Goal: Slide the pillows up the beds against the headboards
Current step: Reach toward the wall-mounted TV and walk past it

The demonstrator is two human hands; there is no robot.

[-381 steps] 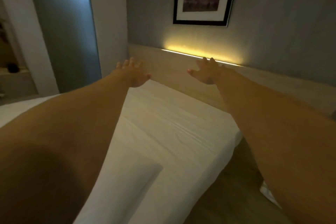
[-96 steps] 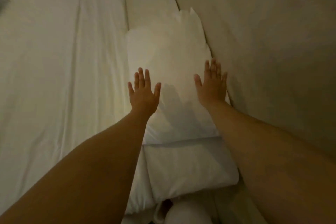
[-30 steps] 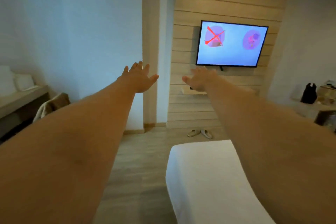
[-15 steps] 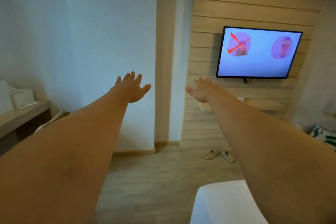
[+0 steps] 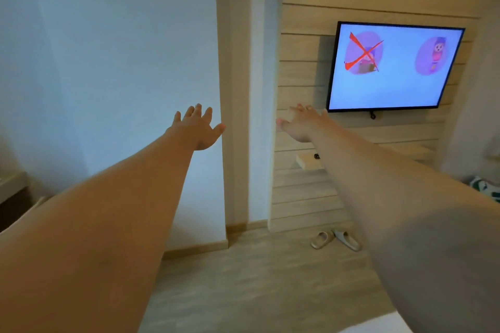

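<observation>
- My left hand (image 5: 198,128) is stretched out in the air, fingers spread, holding nothing.
- My right hand (image 5: 301,123) is likewise spread and empty.
- No pillow shows; only a white bed corner (image 5: 376,325) at the bottom edge.
- A lit television (image 5: 393,66) hangs ahead, slippers (image 5: 335,239) on the floor.

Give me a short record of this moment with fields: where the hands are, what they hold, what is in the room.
left hand: stretched forward in the air, fingers spread, holding nothing
right hand: stretched forward in the air, open, holding nothing
television: on the wooden wall, switched on
slippers: a pair on the floor below the television
bed: only a white corner shows, bottom right
pillows: none in view
</observation>
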